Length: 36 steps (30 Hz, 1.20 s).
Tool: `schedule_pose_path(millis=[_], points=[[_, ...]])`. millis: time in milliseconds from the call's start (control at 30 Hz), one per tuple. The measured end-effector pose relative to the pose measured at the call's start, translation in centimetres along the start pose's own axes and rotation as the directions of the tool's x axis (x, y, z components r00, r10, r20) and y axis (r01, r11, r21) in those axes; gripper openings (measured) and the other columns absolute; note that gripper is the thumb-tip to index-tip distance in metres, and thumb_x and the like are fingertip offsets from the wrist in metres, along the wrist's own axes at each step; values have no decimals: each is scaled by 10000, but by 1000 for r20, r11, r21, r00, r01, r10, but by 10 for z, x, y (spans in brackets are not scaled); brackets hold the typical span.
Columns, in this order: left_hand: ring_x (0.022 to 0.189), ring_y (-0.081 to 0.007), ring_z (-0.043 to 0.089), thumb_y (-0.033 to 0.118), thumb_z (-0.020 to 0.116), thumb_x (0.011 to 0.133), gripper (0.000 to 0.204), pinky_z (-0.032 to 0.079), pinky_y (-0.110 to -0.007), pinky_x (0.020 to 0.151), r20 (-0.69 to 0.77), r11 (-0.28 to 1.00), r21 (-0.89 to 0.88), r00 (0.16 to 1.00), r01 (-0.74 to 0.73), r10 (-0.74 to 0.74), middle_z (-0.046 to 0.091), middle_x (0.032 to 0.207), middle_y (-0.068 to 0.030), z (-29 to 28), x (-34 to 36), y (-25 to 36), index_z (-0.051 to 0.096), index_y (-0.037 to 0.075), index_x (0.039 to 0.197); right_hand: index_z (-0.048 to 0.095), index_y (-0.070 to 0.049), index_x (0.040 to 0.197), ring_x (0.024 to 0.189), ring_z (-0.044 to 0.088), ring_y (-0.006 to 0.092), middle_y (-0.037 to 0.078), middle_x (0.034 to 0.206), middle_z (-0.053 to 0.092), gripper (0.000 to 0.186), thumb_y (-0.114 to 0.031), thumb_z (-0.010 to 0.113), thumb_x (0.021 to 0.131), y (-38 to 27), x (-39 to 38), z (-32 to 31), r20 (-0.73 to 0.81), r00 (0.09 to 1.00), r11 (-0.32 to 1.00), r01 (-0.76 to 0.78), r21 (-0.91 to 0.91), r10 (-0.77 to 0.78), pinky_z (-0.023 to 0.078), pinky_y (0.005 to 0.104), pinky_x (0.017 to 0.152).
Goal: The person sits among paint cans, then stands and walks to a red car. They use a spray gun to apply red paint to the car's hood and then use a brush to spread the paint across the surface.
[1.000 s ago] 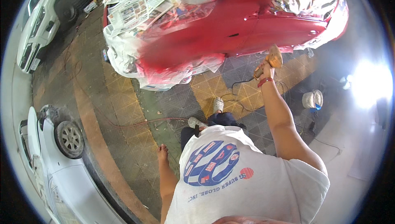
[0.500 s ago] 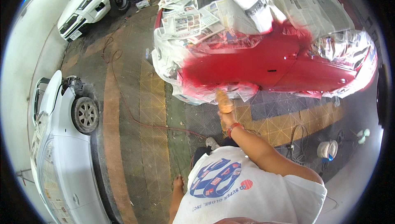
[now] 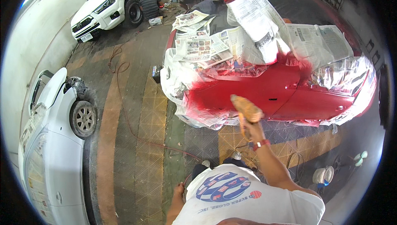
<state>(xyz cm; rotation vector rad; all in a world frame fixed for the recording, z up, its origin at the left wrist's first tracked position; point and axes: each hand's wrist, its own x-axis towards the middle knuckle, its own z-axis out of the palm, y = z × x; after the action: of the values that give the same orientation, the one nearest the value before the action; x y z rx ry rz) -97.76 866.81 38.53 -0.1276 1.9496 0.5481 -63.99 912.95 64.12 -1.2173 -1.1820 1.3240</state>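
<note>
My right hand (image 3: 254, 130) grips an orange-yellow pistol-shaped tool (image 3: 248, 110), blurred by motion, its nose tilted up and left in front of the car's side. Facing it is a glossy red car panel (image 3: 244, 90) with a door handle, edged with red-dusted newspaper (image 3: 194, 47) and clear plastic sheeting (image 3: 171, 76). My left hand (image 3: 179, 190) hangs low by my left side with its fingers curled. A thin red hose (image 3: 165, 146) crosses the floor and comes up close to that hand; whether the fingers hold it is hidden.
A silver car (image 3: 68, 159) with newspaper on its windows stands left. Beyond it are a white pickup (image 3: 103, 8) and a crouching person (image 3: 149, 5). At right, a white bucket (image 3: 322, 175), a dark coiled cable (image 3: 294, 161) and a small fan (image 3: 360, 157) are on the floor.
My right hand has moved right with the tool, which now overlaps the lower red panel. The view has shifted, showing more of the car's roof and a dark box at its left end.
</note>
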Motion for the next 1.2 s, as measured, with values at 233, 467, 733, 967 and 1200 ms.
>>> schedule_pose_path(millis=[233, 467, 733, 967, 1200], points=[[1358, -424, 603, 394, 640, 1039, 637, 454, -473, 1134, 5, 953, 122, 961, -276, 277, 646, 1417, -301, 3, 47, 100, 575, -84, 1456, 595, -107, 1046, 580, 603, 143, 14, 747, 615, 141, -101, 702, 954, -62, 3, -160, -448, 893, 991, 27, 130, 34, 493, 305, 480], [982, -215, 646, 341, 640, 1058, 513, 528, -356, 892, 122, 951, -29, 943, -307, 308, 704, 1146, -130, 14, 18, 129, 615, -56, 1382, 492, -137, 1239, 609, 596, 157, 22, 815, 604, 424, -124, 794, 942, -49, 34, -268, -719, 671, 939, 102, 329, 179, 511, 317, 482], [995, -225, 668, 349, 615, 1083, 508, 522, -348, 846, 192, 997, -44, 979, -63, 70, 710, 1220, -125, -8, 13, 34, 607, -50, 1397, 653, -58, 1194, 724, 667, 179, 103, 928, 703, 288, -163, 733, 938, -15, 13, -90, -308, 951, 966, -83, -243, 4, 551, 374, 597], [921, -216, 667, 383, 593, 1089, 475, 511, -355, 755, 99, 998, -61, 995, -11, 17, 722, 1167, -101, -40, -20, -25, 614, 14, 1388, 640, -24, 1247, 670, 599, 123, 39, 869, 671, 343, -187, 706, 953, 9, 2, 122, 47, 998, 967, 51, -249, -41, 516, 340, 581], [870, -202, 649, 388, 599, 1090, 454, 498, -346, 709, 108, 998, -62, 994, -1, 8, 714, 1126, -88, -50, -25, -60, 605, 24, 1361, 667, 8, 1088, 634, 620, 130, 45, 784, 657, 258, -200, 734, 950, -43, 13, 183, 410, 892, 968, -241, 69, 193, 516, 312, 561]])
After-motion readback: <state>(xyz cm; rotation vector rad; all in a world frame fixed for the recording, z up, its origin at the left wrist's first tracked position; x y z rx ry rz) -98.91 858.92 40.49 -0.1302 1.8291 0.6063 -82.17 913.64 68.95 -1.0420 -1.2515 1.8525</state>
